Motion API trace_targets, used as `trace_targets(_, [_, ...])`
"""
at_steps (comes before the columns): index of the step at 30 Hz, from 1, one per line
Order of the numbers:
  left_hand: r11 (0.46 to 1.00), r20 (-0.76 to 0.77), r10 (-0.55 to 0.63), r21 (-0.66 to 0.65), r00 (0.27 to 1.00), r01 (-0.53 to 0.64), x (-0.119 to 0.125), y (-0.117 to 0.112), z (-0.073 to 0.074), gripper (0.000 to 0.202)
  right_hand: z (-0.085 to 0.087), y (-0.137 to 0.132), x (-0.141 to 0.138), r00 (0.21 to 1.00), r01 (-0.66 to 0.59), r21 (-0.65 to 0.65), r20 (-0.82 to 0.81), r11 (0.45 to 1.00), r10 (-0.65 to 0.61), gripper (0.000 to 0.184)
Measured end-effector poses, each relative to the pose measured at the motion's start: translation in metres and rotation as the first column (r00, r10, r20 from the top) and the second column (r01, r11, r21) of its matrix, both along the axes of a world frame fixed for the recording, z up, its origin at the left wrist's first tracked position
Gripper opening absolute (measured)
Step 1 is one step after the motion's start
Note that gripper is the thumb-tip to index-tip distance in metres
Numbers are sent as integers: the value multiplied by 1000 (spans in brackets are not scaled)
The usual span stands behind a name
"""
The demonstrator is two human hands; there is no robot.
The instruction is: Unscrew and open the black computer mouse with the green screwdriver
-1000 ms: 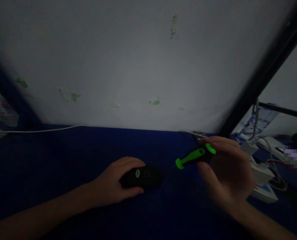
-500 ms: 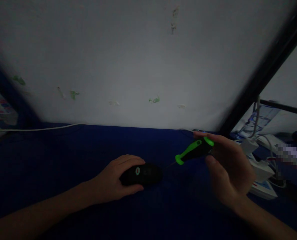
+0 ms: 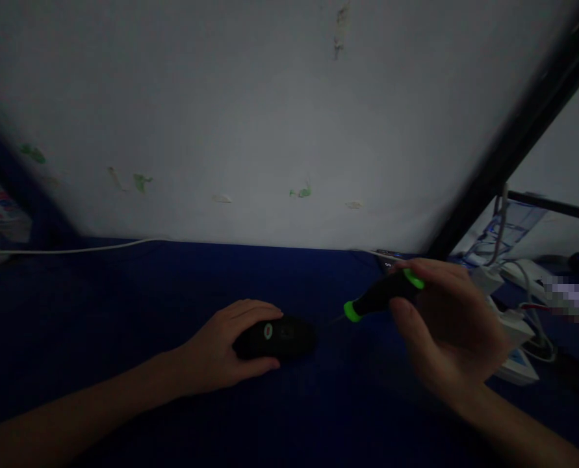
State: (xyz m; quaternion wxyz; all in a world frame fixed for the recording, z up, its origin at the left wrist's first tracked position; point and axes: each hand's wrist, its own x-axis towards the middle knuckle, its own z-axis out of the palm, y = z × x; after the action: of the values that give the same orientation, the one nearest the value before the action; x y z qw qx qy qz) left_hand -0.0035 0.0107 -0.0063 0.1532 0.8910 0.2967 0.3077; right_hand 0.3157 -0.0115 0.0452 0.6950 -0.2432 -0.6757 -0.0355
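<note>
A dark computer mouse (image 3: 296, 339) with a small oval logo lies on the blue tabletop (image 3: 182, 279). My left hand (image 3: 231, 344) grips it from the left, thumb on the near side and fingers on the far side. To its right, my right hand (image 3: 448, 325) holds a screwdriver (image 3: 379, 294) by the end of its black and green handle, between thumb and fingers. The thin shaft points left and down toward the mouse's right end, with a small gap between tip and mouse. The tip is hard to see in the dim light.
A white wall (image 3: 250, 117) rises behind the table. A phone-like dark object (image 3: 387, 262) lies behind my right hand. Power adapters (image 3: 513, 328), cables and a clear bottle (image 3: 506, 227) crowd the right side. A white cable (image 3: 89, 248) runs along the back left.
The screwdriver's handle has turned in my right fingers, showing more black and less green. My right hand has shifted slightly right. My left hand and the mouse have stayed put.
</note>
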Motion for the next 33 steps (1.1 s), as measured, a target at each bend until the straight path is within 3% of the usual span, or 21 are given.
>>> trace_targets(4, [1000, -3, 4, 9, 1000, -4, -1, 1, -1, 61, -1, -1, -2, 996, -92, -71, -26, 993, 90, 52])
trace_targets(8, [1000, -5, 2, 15, 1000, -2, -1, 0, -1, 61, -1, -1, -1, 1000, 14, -55, 9, 998, -14, 48])
trace_targets(13, [1000, -3, -5, 21, 1000, 5, -1, 0, 0, 62, 0, -1, 0, 995, -99, -132, -3, 986, 99, 47])
trace_targets(17, [1000, -5, 2, 31, 1000, -2, -1, 1, -1, 63, 4, -2, 0, 999, -35, -78, 17, 996, 37, 48])
trace_targets(21, [1000, -11, -2, 25, 1000, 2, -2, 1, -2, 63, 3, -3, 0, 996, -76, -121, 37, 990, 81, 41])
trace_targets(26, [1000, -21, 7, 9, 1000, -6, -2, 1, -2, 62, -1, -3, -4, 995, -78, -145, 45, 986, 86, 61])
trace_targets(31, [1000, -40, -2, -18, 999, 1, -1, 1, 0, 60, 7, -2, -4, 991, -57, 37, -119, 998, 61, 65])
trace_targets(33, [1000, -42, 0, -21, 999, 0, -1, 0, 0, 59, 8, 2, -3, 985, -29, 44, -166, 999, 36, 64])
